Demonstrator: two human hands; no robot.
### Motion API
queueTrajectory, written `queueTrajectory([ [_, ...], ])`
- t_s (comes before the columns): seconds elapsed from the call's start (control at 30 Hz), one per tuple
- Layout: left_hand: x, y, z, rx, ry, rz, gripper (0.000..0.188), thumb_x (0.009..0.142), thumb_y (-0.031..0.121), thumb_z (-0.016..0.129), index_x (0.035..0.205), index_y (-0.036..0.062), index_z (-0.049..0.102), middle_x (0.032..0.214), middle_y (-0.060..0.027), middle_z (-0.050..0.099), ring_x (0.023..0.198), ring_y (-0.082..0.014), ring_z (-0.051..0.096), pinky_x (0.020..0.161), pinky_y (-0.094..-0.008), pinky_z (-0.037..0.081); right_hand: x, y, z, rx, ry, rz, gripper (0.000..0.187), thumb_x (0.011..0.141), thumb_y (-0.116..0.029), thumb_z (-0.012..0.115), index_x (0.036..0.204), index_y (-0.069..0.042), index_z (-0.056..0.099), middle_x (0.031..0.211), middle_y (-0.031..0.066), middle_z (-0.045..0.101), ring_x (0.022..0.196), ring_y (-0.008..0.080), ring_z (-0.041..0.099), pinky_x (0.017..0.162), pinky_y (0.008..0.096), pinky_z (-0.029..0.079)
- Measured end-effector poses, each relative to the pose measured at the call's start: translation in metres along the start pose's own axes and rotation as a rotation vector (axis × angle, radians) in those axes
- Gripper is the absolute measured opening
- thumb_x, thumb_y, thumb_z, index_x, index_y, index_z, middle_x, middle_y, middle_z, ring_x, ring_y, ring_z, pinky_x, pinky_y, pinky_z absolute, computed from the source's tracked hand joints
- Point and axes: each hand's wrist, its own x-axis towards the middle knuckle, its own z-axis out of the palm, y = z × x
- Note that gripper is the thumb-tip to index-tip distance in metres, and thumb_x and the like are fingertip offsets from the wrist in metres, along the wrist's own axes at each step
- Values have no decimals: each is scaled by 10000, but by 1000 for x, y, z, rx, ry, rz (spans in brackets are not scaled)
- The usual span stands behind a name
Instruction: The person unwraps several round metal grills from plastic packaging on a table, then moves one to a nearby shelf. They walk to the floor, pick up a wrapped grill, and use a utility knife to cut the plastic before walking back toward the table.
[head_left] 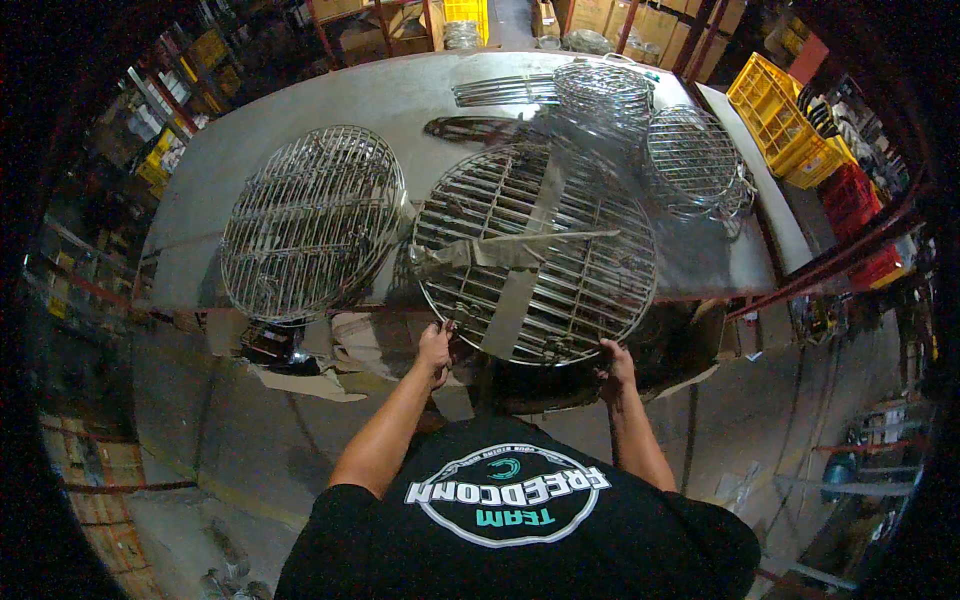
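Observation:
A large round wire grill rack (590, 290) lies in front of me, its near rim reaching past the table's front edge. Strips of brownish tape (515, 310) cross over it, one with a loose end. My left hand (436, 352) is closed on the rack's near-left rim. On the near-right rim, my right hand (617, 362) grips the same rack with the thumb on top. It cannot be told whether more racks are stacked beneath. To its left rests a second pile of round wire racks (310, 215), touched by neither hand.
Smaller round wire racks (692, 150) and a wire bundle (605, 95) sit at the table's far right, beside curved metal rods (505, 90). Yellow crates (780, 115) and a red crate (858, 215) stand beyond the right edge. Torn cardboard (375, 345) shows under the table (260, 105).

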Motion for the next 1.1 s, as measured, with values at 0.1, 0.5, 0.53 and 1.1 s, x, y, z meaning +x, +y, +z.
queueTrajectory([
  [0.1,1,-8,-8,160,170,187,209,940,279,489,998,96,572,881,8,589,774,-133,540,690,-307,432,-34,15,-3,62,-110,230,184,800,-221,657,740,-108,524,722,68,572,606,131,560,377,243,376],
  [0.5,-25,64,49,640,543,302,348,929,354,490,965,19,576,776,-28,509,686,-154,428,675,-328,396,-108,40,51,277,-99,570,165,785,-179,693,789,-48,592,780,72,600,680,208,575,630,277,487],
  [0.53,-34,55,57,582,581,354,344,900,350,529,1014,25,548,852,-57,524,730,-162,462,682,-340,406,-105,41,53,277,-101,589,169,782,-195,693,786,-60,591,789,74,605,683,205,576,634,277,489],
  [1.1,-3,81,90,1082,430,381,578,792,316,665,1203,-19,436,1041,-228,598,999,-337,581,869,-428,449,-118,-8,127,466,-346,505,303,810,-365,587,817,-62,611,694,68,620,518,192,552,451,290,458],
])
